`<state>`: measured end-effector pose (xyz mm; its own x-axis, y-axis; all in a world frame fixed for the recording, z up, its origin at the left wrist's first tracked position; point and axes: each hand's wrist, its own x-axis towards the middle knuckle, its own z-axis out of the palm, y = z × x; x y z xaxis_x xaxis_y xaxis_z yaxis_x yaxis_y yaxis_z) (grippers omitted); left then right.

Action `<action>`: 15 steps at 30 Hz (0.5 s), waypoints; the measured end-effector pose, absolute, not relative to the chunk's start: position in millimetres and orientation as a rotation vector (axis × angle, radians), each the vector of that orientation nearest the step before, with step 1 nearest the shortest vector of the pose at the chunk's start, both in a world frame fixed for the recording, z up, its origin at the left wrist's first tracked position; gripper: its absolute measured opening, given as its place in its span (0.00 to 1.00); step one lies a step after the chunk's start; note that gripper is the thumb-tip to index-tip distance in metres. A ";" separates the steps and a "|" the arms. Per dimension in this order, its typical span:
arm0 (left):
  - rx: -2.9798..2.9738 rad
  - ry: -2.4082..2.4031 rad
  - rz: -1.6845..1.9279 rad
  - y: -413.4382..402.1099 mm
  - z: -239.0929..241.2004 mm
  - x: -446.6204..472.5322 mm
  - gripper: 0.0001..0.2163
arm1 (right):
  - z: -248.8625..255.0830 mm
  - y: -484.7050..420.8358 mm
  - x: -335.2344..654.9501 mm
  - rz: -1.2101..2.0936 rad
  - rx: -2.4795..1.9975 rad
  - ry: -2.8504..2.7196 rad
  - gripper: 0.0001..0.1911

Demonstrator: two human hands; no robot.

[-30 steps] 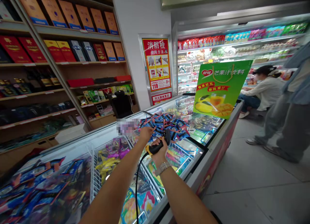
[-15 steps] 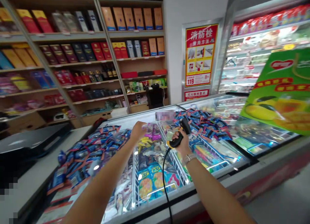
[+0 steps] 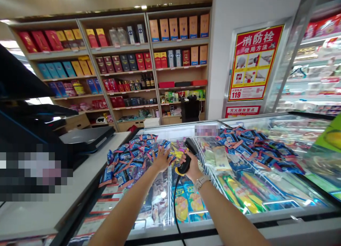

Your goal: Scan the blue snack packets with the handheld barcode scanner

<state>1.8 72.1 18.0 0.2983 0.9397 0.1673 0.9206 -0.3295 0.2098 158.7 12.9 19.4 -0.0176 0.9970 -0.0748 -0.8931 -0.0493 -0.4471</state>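
My left hand (image 3: 161, 161) lies palm down with fingers spread over a few blue-and-pink packets (image 3: 164, 143) at the right edge of a pile (image 3: 126, 159). Whether the fingertips press on them I cannot tell. Just to its right, my right hand (image 3: 192, 166) is wrapped round the grip of a black barcode scanner (image 3: 191, 146), whose head points up and away. A black cable (image 3: 175, 203) hangs from the scanner toward me. Both hands are above the glass-topped chest freezer (image 3: 183, 235), where bagged ice treats (image 3: 182, 203) show below.
A second heap of blue packets (image 3: 255, 146) lies on the freezer's right side. White wire baskets (image 3: 210, 178) divide the freezer. To the left stand a counter (image 3: 87, 175) and a dark flat device (image 3: 87, 137). A green box (image 3: 329, 143) juts in at the right.
My left hand has left its closed pose near the purple packaging and now spreads over blue packets. The scanner has moved closer to it. The view has swung left.
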 end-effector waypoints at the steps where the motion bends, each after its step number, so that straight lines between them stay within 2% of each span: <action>1: 2.481 1.708 0.411 70.6 17.6 10.7 0.24 | 19.9 11.6 159.9 1.584 -0.431 -0.332 0.14; 5: 2.481 1.632 0.483 66.7 18.1 32.1 0.25 | 21.8 8.5 174.3 1.591 -0.455 -0.347 0.14; 9: 2.421 1.987 0.738 63.2 17.1 35.4 0.31 | 22.0 11.0 189.0 1.571 -0.459 -0.290 0.13; 12: 2.286 1.997 0.819 67.1 15.4 30.8 0.24 | 22.6 13.7 194.6 1.564 -0.441 -0.262 0.13; 15: 2.045 1.697 1.022 75.5 13.3 25.6 0.19 | 21.2 15.9 196.3 1.546 -0.430 -0.255 0.13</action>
<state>25.6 75.5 13.3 0.0524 0.9418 0.3321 0.7340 -0.2618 0.6267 196.3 15.9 21.2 0.0193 0.9939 -0.1084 -0.9063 -0.0284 -0.4217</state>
